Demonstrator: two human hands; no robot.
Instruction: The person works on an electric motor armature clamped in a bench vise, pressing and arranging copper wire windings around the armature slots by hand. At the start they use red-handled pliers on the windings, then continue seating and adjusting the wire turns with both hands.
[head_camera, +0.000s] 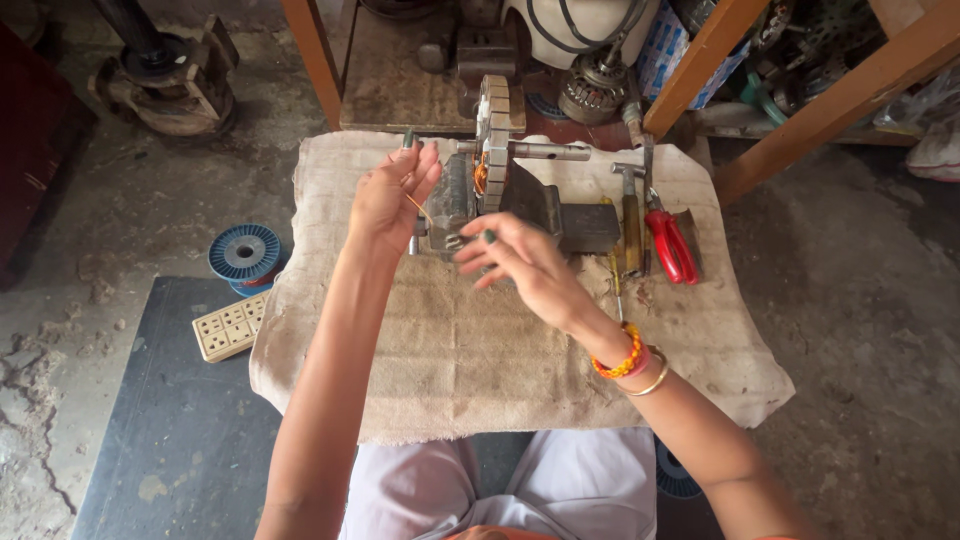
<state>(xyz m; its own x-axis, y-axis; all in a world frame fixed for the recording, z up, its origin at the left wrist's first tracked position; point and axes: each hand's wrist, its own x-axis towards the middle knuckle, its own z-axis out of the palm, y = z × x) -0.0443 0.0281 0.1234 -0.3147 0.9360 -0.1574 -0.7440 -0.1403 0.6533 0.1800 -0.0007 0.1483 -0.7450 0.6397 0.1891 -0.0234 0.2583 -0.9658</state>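
A pale ring-shaped motor stator (494, 140) with copper windings stands on edge, clamped in a grey bench vise (560, 215) on a burlap cloth (480, 350). My left hand (388, 200) is raised just left of the vise, its fingers pinched on a thin copper wire (418, 207) that runs toward the stator. My right hand (520, 265) hovers in front of the vise with fingers spread, holding nothing that I can see. Orange bead and metal bangles circle my right wrist.
Red-handled pliers (672, 245) and a hammer (630, 215) lie right of the vise. A blue wire spool (245, 255) and a beige socket strip (230, 327) sit on the floor at left. Wooden bench legs and motor parts crowd the far side.
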